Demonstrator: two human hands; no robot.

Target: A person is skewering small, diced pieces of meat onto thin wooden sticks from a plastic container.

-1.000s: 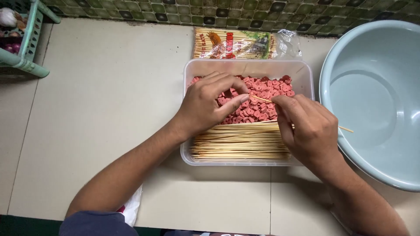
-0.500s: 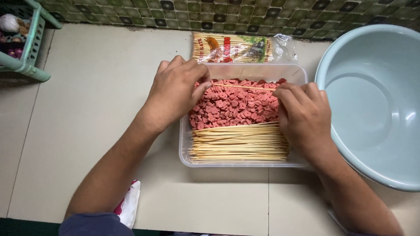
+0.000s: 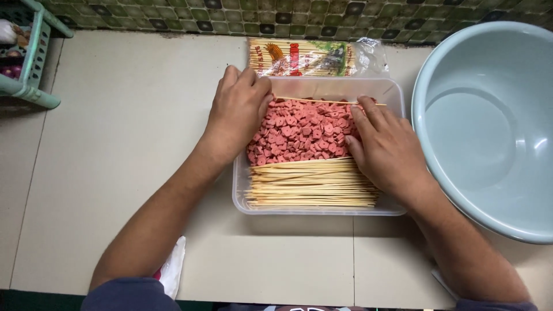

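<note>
Nearest, at the bottom of the frame, both forearms are reaching up and inward from dark sleeves, and a bit of white plastic (image 3: 171,269) is lying on the tiled floor (image 3: 115,144) beside the left one. Just beyond, in the middle of the frame, a clear plastic tub (image 3: 242,198) is sitting square to the person, probably so both hands can work over it. A bundle of bamboo skewers (image 3: 311,183) is lying flat along its near side, and a heap of pink sausage slices (image 3: 299,131) is filling the far side, likely kept apart so each can be picked up cleanly. The right hand (image 3: 389,151) is resting palm down over the right end of the tub, fingers curled, pinching one end of a single skewer (image 3: 322,101). That skewer is stretching level across the slices at the far wall. The left hand (image 3: 237,109) is lying over the tub's upper left corner with fingers bent over the other end of it; its grip is hidden. Farther up, a packet of skewers (image 3: 305,57) is lying against the tiled wall. A pale blue basin (image 3: 489,126) is standing at the right, and a green basket (image 3: 34,55) is sitting at the upper left.
</note>
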